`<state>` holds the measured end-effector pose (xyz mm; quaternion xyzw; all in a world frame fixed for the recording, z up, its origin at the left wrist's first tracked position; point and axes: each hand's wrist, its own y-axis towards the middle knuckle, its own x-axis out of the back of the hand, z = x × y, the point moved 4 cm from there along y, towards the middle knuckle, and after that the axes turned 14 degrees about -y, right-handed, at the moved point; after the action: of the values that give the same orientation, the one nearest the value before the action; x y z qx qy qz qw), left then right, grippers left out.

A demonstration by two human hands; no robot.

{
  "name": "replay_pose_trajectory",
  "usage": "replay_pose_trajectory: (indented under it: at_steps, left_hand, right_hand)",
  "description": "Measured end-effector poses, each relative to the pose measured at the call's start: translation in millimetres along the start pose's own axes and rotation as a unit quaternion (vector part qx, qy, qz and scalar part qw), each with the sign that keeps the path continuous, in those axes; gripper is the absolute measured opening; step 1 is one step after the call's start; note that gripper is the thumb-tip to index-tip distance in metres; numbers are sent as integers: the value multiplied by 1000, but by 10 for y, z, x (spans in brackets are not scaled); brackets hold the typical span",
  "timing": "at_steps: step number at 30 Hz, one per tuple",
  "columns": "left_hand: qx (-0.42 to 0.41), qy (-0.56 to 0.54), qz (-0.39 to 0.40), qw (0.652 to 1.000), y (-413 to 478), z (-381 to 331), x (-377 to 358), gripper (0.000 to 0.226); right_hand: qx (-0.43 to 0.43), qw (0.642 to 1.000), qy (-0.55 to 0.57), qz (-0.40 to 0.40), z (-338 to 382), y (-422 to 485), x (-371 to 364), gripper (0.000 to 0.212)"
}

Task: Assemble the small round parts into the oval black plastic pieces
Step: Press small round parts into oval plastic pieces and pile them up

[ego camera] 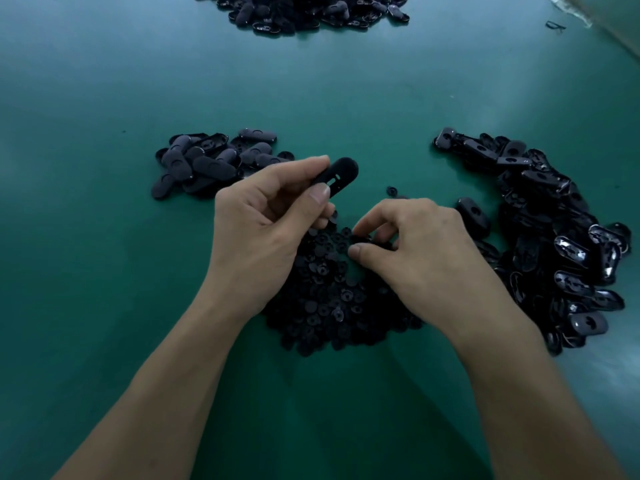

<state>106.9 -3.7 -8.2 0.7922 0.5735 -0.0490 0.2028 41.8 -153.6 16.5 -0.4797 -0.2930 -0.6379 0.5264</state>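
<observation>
My left hand (263,230) pinches one oval black plastic piece (337,176) between thumb and fingers, holding it tilted above the table. My right hand (415,251) reaches down into the heap of small round parts (329,299) in front of me, its thumb and forefinger closing around a round part (360,239) at the top of the heap. Whether that part is lifted I cannot tell. My palms hide part of the heap.
A pile of matte oval pieces (211,161) lies to the left. A long pile of glossy oval pieces (561,244) curves along the right. Another dark pile (311,12) sits at the far edge of the green table (104,306). One stray round part (392,190) lies beyond my right hand.
</observation>
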Motion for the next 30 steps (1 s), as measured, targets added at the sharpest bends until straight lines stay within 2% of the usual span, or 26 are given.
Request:
replay_pose_trajectory:
  at_steps: [7,13,18,23,26,30]
  left_hand:
    - [10,20,-3,1000,-9,-21,9,23]
    - [-1,20,13,1000,-26,-45,-21,10]
    - [2,26,2,1000,-28,-32,-9,13]
    - [10,78,14,997,-8,-7,-21,32]
    - [-13,111,20,993,-5,-23,-12,28]
    - [-14,85,19,996,-7,-33,-8,20]
  right_hand:
    - [9,999,13,-28,-11,1,-21,12]
    - [43,988,125,-75,71,4,37,15]
    - [42,999,8,-17,20,2,-16,18]
    - [36,999,12,-6,22,7,-56,11]
    - [32,999,26,-21,24,0,-50,8]
    - [35,996,63,-46,-2,12,-23,7]
